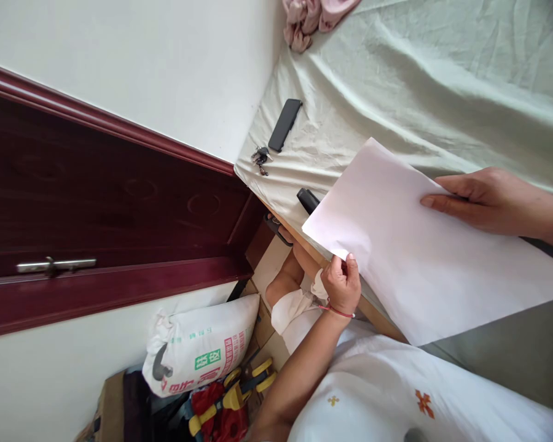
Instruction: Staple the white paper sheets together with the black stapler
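a bed under a pale green wrinkled sheet (pixel 419 80) fills the corner by a dark red door. over its near edge, the left hand (pixel 343 283) pinches a large white paper sheet (pixel 424 258) at its lower edge; the right hand (pixel 482 197) presses flat on top. pulled unevenly, the paper could crease.

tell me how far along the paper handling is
Done: nothing shows yet; the white sheet of paper is flat, with no crease visible. In hand: the left hand pinches its near edge by a corner, and the right hand presses its far edge over the pale green bedsheet. Left: any fold, judging by the uncreased sheet. The phone and keys lie apart, untouched.
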### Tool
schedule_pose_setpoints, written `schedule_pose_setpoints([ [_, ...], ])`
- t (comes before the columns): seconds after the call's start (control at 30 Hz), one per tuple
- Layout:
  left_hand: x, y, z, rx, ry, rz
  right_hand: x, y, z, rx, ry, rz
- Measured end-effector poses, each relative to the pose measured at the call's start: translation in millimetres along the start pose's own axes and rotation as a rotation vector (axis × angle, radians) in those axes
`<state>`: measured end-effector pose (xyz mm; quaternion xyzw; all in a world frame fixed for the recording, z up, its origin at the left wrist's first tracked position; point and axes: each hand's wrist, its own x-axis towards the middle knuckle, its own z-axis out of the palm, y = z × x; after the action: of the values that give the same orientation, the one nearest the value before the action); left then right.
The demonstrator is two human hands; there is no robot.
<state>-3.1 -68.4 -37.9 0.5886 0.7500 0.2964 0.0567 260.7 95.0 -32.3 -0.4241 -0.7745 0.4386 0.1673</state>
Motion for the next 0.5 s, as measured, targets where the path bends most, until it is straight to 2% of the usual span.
schedule_pose_setpoints([
  [0.17, 0.2, -3.4, 0.2, -0.064, -0.039, -0.061, 3.1, 7.3, 1.9, 0.001, -0.008, 0.036],
  [0.27, 4.1, -7.7, -1.5, -0.176, -0.085, -0.193, 4.1, 8.7, 2.6, 0.020, -0.016, 0.034],
  [0.37, 8.0, -11.4, -3.2, -0.285, -0.114, -0.313, 3.1, 4.4, 1.7, 0.050, -0.020, 0.036],
  [0.5, 10.1, -11.4, -4.6, -0.344, -0.104, -0.340, -2.8, -8.9, -1.4, 0.060, 0.010, 0.038],
])
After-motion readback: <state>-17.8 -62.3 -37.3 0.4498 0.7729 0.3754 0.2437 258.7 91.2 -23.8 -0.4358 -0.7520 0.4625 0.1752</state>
